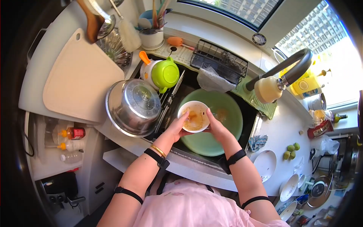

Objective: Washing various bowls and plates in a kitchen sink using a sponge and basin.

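A small white bowl (194,117) with orange-brown residue inside is held between both my hands, tilted so its inside faces the camera. My left hand (176,127) grips its left side, thumb over the rim. On its right side is my right hand (217,126), thumb also at the rim. Under the bowl, a large green basin (211,146) stands in the dark sink (246,132). The basin seems to hold liquid, with an orange-brown patch near its middle. A crumpled translucent mesh cloth (215,80) lies by the basin's far edge.
Left of the basin are an upturned metal bowl (136,105), a green cup (166,74) and a cutting board (79,79). A black wire rack (218,61) and the faucet (295,66) stand behind. At right lie a blue cloth (257,142), a white plate (265,165) and several green fruits (291,151).
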The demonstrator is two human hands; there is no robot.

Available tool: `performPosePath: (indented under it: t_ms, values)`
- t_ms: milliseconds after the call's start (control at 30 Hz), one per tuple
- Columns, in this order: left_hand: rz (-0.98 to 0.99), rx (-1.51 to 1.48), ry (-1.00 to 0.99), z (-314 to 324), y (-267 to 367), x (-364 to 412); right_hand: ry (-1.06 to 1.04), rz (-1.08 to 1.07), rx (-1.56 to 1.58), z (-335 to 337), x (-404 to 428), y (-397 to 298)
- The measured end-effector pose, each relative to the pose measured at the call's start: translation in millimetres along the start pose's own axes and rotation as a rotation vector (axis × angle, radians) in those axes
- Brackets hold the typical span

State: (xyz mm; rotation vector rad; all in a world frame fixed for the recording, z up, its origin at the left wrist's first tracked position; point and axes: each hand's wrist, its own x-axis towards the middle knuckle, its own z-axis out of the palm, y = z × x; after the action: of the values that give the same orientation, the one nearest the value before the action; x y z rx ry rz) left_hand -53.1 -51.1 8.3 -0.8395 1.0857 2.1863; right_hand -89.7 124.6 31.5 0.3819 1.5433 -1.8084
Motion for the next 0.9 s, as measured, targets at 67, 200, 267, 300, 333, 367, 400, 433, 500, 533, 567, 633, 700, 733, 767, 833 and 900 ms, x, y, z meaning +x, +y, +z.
performPosePath:
  t_ms: [67, 200, 267, 300, 333, 367, 400, 433, 500, 533, 567, 633, 700, 733, 767, 833, 900]
  values:
    - [0.032, 0.192, 0.072, 6, 6, 15, 0.061, 0.206, -0.198, -32, 14, -5]
    - [0.08, 0.734, 0.279, 24, 2, 62, 0.558, -0.054, -0.947, -100, 66, 62]
    - [0.061, 1.083, 0.41, 18, -1, 84, 0.574, -0.083, -1.045, -83, 69, 67]
    - [0.061, 1.1, 0.403, 18, -7, 96, 0.596, -0.112, -1.156, -78, 73, 67]
    - [0.097, 1.215, 0.45, 23, -14, 104, 0.516, -0.044, -1.165, -78, 82, 72]
    - [0.136, 1.329, 0.497, 28, -18, 113, 0.532, -0.042, -1.148, -88, 92, 80]
    - [0.092, 1.268, 0.463, 38, -17, 110, 0.506, -0.071, -1.081, -94, 95, 88]
    - [0.086, 1.286, 0.445, 40, -20, 116, 0.483, -0.101, -1.013, -100, 96, 95]
    - [0.134, 1.322, 0.516, 33, -24, 124, 0.607, -0.227, -0.906, -106, 89, 94]
    - [0.144, 1.271, 0.518, 24, -26, 126, 0.544, -0.208, -0.667, -108, 83, 80]
    - [0.139, 1.275, 0.516, 18, -31, 127, 0.477, -0.189, -0.429, -107, 75, 69]
    - [0.141, 0.752, 0.296, 27, -27, 121, 0.399, -0.211, -0.305, -98, 51, 52]
    - [0.104, 0.698, 0.238, 39, -22, 112, 0.221, -0.378, -0.511, -79, 33, 45]
    - [0.084, 0.613, 0.163, 42, -24, 110, 0.229, -0.38, -0.509, -70, 28, 44]
    - [0.062, 0.526, 0.09, 45, -26, 107, 0.304, -0.527, -0.681, -59, 25, 43]
    - [0.063, 0.532, 0.052, 53, -29, 103, 0.387, -0.673, -0.853, -43, 23, 35]
    - [0.107, 0.353, 0.019, 56, -30, 101, 0.236, -0.629, -0.641, -30, 20, 29]
